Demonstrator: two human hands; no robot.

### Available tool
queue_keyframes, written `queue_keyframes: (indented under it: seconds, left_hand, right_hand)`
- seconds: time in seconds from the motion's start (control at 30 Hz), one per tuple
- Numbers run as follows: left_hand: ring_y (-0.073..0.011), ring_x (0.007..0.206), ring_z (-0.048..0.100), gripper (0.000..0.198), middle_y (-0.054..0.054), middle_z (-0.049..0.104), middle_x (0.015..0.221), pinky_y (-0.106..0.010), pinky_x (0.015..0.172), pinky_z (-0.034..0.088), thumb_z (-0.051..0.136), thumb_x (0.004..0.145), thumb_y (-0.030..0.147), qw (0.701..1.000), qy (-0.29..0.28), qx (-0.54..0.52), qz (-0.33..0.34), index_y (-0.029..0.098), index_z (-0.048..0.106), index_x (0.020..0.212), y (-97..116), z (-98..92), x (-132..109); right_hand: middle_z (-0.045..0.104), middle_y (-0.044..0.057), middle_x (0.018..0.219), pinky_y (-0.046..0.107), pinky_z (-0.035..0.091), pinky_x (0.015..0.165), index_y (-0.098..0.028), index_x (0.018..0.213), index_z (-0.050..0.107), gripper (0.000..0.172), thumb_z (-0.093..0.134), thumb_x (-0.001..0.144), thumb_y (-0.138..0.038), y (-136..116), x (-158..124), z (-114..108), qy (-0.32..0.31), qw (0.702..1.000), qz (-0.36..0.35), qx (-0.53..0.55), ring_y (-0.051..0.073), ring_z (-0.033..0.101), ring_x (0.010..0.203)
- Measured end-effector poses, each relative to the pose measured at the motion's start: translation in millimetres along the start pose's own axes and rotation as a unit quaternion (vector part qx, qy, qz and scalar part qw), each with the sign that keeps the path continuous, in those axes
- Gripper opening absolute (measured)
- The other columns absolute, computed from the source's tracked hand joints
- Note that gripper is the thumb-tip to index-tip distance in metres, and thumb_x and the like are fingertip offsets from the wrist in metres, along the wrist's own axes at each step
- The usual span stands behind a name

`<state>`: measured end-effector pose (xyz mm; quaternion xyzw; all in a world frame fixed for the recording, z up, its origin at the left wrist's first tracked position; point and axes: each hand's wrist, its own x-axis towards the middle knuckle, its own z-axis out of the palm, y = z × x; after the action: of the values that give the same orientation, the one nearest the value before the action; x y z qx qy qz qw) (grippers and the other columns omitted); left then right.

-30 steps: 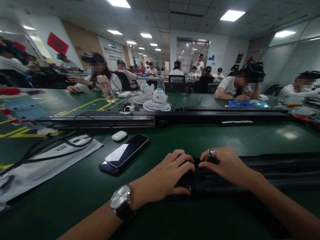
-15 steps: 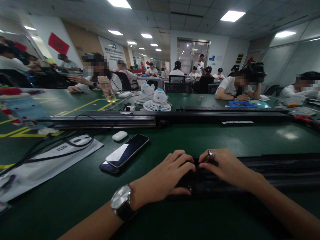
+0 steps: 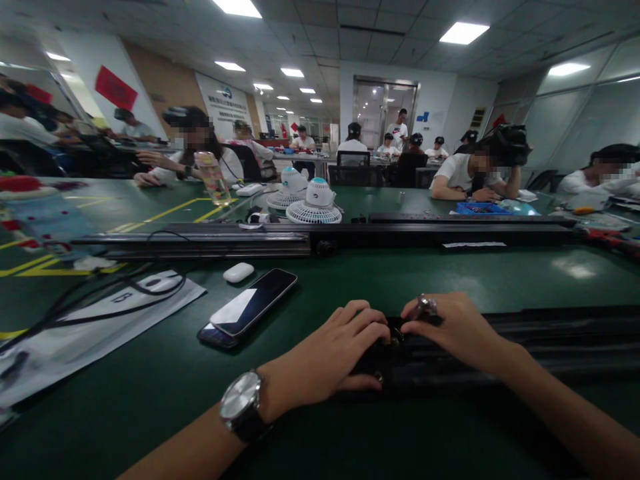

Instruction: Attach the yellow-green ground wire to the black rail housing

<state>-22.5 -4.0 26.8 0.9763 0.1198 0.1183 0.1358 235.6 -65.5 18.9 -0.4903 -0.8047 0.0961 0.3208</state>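
A long black bar (image 3: 530,350) lies across the right side of the table, close to me. My left hand (image 3: 330,350) grips its left end, fingers over the far side and thumb along the near side. A small brass-coloured spot (image 3: 379,379) shows at the thumb tip. Just above that same end, my right hand (image 3: 455,327) is closed with thumb and forefinger nearly together. Whatever is between those fingertips is too small and dark to make out. Tiny shiny metal bits (image 3: 397,337) show on the bar between the two hands.
Two stacked phones (image 3: 255,303) and a white earphone case (image 3: 239,273) lie to the left. Beyond them, long dark rails (image 3: 450,233) cross the table. White fans (image 3: 314,203), a bottle (image 3: 213,179) and a blue tray (image 3: 480,209) stand farther back. Other people sit around.
My right hand has lifted slightly and shifted a little to the right, uncovering shiny metal bits on the bar. My left hand stays in place on the bar's end.
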Motion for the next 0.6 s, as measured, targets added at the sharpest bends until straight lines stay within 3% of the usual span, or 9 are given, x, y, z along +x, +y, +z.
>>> queue_keyframes:
  seconds: [0.4,0.6]
  left_hand:
    - [-0.0309,0.136,0.04,0.05,-0.01,0.054,0.139,-0.048,0.111,0.041,0.075,0.085,0.044,1.0,0.013,-0.007,0.005,0.023,0.055,0.126,-0.8,0.5,-0.3]
    - [-0.031,0.137,0.04,0.048,-0.011,0.053,0.14,-0.049,0.112,0.041,0.073,0.087,0.045,1.0,0.003,-0.001,0.001,0.023,0.055,0.125,-0.6,0.9,0.1]
  right_hand:
    - [0.075,-0.003,0.084,0.026,0.05,0.073,-0.023,0.094,0.074,0.004,0.073,0.092,-0.02,0.4,2.5,4.7,-0.029,0.999,0.017,0.006,0.016,0.071,0.076]
    - [0.075,-0.001,0.091,0.027,0.051,0.08,-0.022,0.095,0.073,0.009,0.067,0.095,-0.016,1.0,2.0,4.2,-0.018,0.999,-0.028,0.012,0.016,0.071,0.084]
